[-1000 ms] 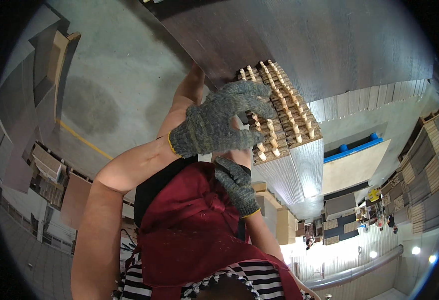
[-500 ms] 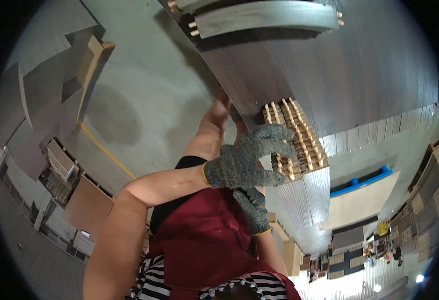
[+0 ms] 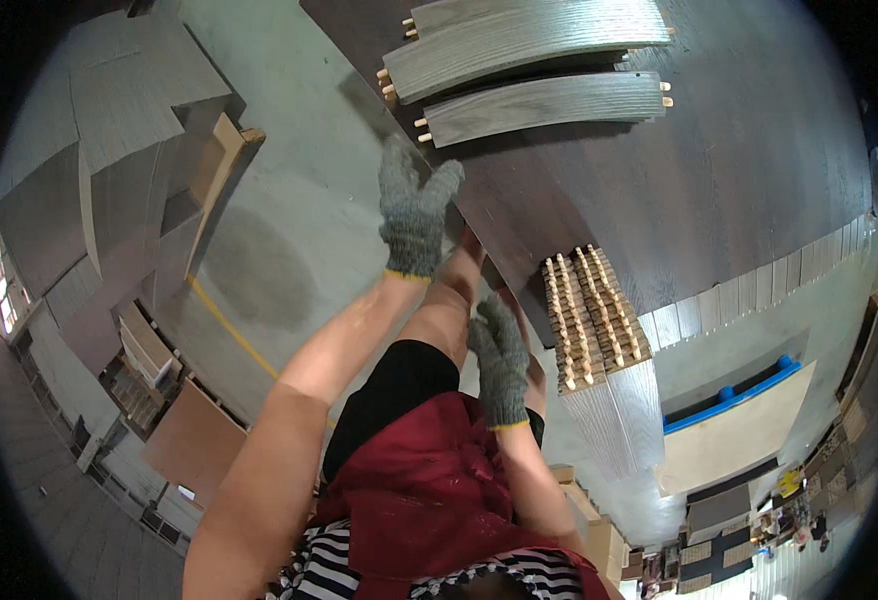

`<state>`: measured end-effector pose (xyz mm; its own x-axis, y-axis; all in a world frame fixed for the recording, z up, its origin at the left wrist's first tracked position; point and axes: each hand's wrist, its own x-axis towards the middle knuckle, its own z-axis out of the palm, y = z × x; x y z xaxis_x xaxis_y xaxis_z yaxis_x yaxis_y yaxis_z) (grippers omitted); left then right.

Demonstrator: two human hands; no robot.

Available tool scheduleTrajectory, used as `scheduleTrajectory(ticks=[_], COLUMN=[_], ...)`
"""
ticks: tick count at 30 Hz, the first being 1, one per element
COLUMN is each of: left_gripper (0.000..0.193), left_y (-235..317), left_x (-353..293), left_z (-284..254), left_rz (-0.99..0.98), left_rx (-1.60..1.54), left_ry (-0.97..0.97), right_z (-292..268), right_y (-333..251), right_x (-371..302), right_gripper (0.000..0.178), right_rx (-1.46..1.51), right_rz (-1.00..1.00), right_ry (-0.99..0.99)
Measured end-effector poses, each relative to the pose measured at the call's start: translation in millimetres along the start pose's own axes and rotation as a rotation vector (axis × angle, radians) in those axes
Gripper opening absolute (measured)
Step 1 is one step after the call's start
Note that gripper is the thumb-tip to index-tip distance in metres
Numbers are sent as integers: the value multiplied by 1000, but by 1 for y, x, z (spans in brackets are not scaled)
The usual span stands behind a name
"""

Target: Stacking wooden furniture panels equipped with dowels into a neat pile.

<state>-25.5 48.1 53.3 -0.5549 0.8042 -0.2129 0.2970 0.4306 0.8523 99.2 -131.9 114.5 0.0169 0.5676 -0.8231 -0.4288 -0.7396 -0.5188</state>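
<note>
My left hand (image 3: 414, 215), in a grey knit glove with a yellow cuff, is off the near left edge of a dark wood-grain tabletop (image 3: 739, 190). It holds nothing, and thumb and fingers are apart. Beyond it lie curved grey wood slats (image 3: 549, 108) with pale dowels at both ends, some stacked. My right hand (image 3: 502, 365), gloved alike, hangs in front of the red apron (image 3: 409, 450); its fingers are loosely extended and appear empty. To its right, a bundle of grey slats (image 3: 619, 415) shows rows of dowels (image 3: 594, 315) in the ends facing me.
Along the tabletop's right side runs a row of pale slat ends (image 3: 759, 290). A blue-edged pale board (image 3: 739, 430) lies beyond on the right. Stacked grey panels (image 3: 109, 140) stand at the left, and a yellow floor line (image 3: 229, 325) crosses there.
My left hand has left the dowelled bundle and swung up and left toward the slats. My right hand has risen slightly. The view has shifted, showing more of the far slats.
</note>
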Motion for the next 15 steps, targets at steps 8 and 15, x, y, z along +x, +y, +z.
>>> scheduleTrajectory(ticks=[8, 15], left_gripper=[61, 62], left_y=[12, 1], left_x=[61, 80], left_z=[2, -4], left_rz=[-168, -171], left_rx=[13, 67], left_ry=[-336, -379], right_z=[63, 110], right_y=[-30, -60], right_x=[92, 176], right_gripper=[47, 33], right_rx=[209, 588], right_rz=[-120, -327], right_ry=[154, 242])
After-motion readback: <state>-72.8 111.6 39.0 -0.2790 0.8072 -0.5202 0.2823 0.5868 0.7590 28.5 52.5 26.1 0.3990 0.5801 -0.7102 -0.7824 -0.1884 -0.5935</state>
